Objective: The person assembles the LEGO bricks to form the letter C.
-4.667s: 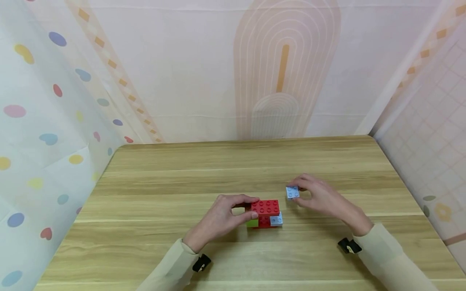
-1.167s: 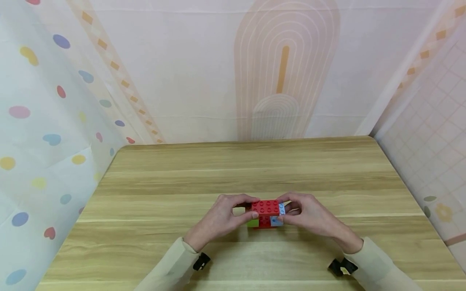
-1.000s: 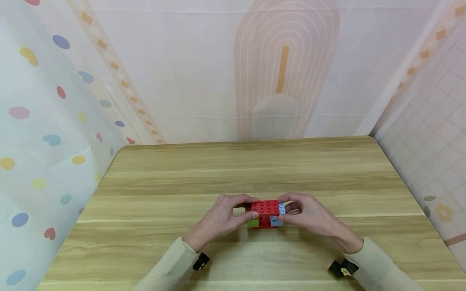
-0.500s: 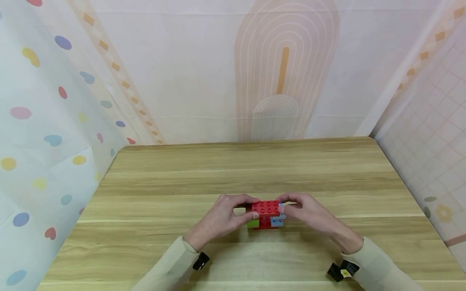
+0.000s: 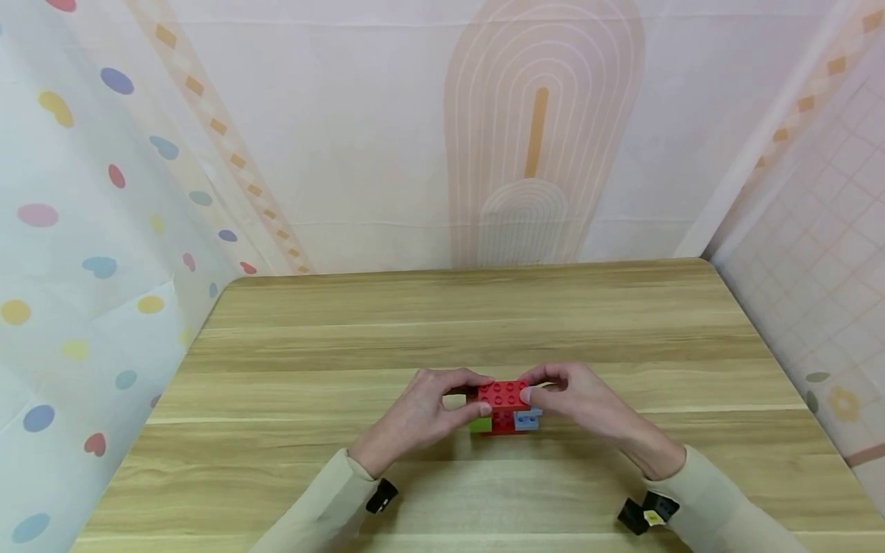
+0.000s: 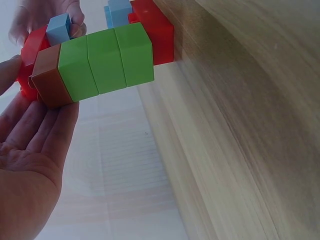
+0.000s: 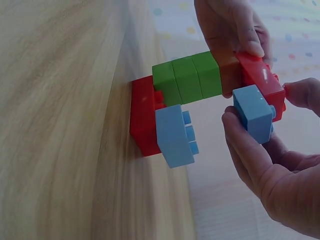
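Observation:
My left hand [image 5: 425, 411] steadies the upper left of a toy-brick structure, thumb and fingers pinching the top red brick [image 5: 501, 394] near the brown brick [image 6: 51, 77]. Under the brown one, several green bricks [image 6: 107, 62] form a column on a red base brick [image 7: 142, 117]. A light blue brick [image 7: 172, 137] stands on the base's right end, studs up. My right hand [image 5: 588, 399] holds a second light blue brick [image 7: 252, 112] from below, at the underside of the top red brick's overhanging end. Its thumb presses on the red brick's top, and a gap separates the two blue bricks.
The structure stands on a wood-grain table [image 5: 332, 430] toward its front middle. A patterned cloth [image 5: 373, 138] hangs behind the table and along both sides. Black wrist-worn devices [image 5: 382, 496] sit at both cream sleeves.
My right hand has brought the light blue brick from the right to the top red brick's overhanging end. Its thumb has since shifted left onto that red brick. The left hand stays put.

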Demonstrator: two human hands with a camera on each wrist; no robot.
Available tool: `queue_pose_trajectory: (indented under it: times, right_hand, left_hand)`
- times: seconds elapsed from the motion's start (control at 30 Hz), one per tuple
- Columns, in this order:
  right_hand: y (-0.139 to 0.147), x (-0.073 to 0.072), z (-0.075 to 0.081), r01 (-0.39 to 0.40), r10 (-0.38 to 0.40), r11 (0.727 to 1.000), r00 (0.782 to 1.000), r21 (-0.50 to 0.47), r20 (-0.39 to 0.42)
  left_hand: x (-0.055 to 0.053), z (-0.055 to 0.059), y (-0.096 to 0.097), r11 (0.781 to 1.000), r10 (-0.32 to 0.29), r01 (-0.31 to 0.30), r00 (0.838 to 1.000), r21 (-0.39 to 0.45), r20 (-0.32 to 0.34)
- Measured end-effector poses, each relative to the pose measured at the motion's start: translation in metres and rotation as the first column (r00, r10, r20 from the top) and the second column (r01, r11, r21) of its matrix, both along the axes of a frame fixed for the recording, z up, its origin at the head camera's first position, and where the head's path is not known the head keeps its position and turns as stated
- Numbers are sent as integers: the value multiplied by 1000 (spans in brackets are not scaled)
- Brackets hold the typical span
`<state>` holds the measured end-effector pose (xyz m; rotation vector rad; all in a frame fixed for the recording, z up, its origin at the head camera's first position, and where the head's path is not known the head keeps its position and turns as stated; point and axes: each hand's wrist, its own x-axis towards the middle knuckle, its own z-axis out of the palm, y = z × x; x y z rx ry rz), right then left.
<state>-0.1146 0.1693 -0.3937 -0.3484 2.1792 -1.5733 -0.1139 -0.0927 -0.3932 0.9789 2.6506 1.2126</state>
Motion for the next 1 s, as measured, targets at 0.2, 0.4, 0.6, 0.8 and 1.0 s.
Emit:
queue_pose_trajectory:
  times: [0.2, 0.4, 0.6, 0.8, 1.0]
  right_hand:
    - [-1, 1, 1, -12, 12, 1000, 999, -3, -34]
    - [-2, 1, -3, -42, 39, 999, 995, -25, -95]
    - [1, 6, -4, -58, 57, 998, 982, 0, -182]
    - [7, 10, -8, -40, 53, 998, 941, 46, -335]
    - [12, 14, -11, 18, 66, 985, 877, 170, -476]
  left_hand:
    - [-1, -3, -1, 999, -18, 18, 1000, 27, 1]
    - [-1, -7, -2, 998, -36, 36, 999, 51, 3]
    - [2, -10, -2, 996, -42, 39, 998, 82, 37]
    - [3, -10, -3, 997, -39, 36, 998, 65, 45]
    - [4, -11, -5, 997, -57, 53, 996, 56, 65]
